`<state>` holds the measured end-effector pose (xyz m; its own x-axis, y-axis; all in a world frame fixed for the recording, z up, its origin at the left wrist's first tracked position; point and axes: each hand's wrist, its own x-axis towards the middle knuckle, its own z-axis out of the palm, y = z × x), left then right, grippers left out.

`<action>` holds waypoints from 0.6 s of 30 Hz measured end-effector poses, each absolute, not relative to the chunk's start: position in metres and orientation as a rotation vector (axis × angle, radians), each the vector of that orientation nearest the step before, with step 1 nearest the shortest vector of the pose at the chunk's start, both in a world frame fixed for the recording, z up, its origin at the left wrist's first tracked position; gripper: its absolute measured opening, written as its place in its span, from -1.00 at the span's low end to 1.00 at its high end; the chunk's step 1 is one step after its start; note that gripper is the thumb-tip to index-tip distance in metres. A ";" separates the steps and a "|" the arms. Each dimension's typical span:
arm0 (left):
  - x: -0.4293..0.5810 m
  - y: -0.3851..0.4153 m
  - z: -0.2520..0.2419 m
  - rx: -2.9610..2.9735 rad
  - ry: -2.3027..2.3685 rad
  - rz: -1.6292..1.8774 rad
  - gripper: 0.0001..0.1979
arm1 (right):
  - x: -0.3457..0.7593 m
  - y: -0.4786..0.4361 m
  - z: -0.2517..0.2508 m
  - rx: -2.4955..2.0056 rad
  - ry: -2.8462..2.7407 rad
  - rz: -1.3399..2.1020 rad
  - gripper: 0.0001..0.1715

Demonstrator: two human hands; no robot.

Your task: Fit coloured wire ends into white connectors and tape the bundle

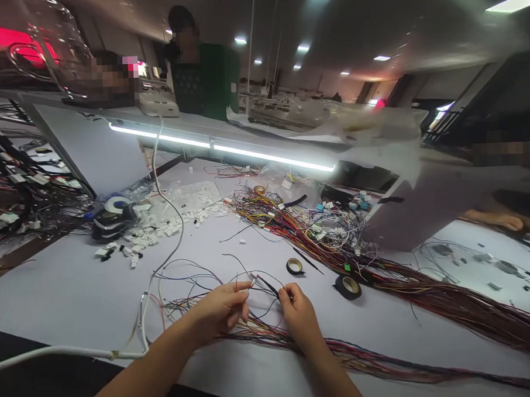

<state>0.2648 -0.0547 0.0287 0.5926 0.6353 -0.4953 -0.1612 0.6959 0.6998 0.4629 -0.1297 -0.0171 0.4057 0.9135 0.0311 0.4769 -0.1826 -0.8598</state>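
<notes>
My left hand (226, 307) pinches a small white connector (253, 280) between thumb and fingers, just above the table. To its right, my right hand (298, 314) is closed on a black-wrapped wire (267, 285) whose tip points toward the connector. Whether wire and connector touch is too small to tell. Loose thin wires (192, 278) fan out behind and left of my left hand. Beneath both hands runs a wire bundle (355, 352) in several colours, stretching to the right edge.
Two tape rolls (295, 266) (348, 287) lie beyond my right hand. A thicker wire bundle (302, 235) crosses the table diagonally. White connectors (156, 232) are scattered at left, near a white cable (158, 174). A lit tube (272, 157) spans the back; a co-worker's hands (507, 220) show at right.
</notes>
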 end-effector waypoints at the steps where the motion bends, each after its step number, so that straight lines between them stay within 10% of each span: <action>1: 0.263 -0.052 0.028 0.632 0.806 0.554 -0.62 | 0.463 -0.130 -0.018 -1.822 -1.217 0.649 -0.64; 5: 0.256 -0.038 0.029 0.527 0.777 0.816 -0.87 | 0.467 -0.131 -0.021 -1.872 -1.248 0.637 -0.64; 18: 0.253 -0.031 0.037 0.468 0.736 0.852 -0.61 | 0.403 -0.098 -0.022 -1.373 -1.980 0.106 -0.59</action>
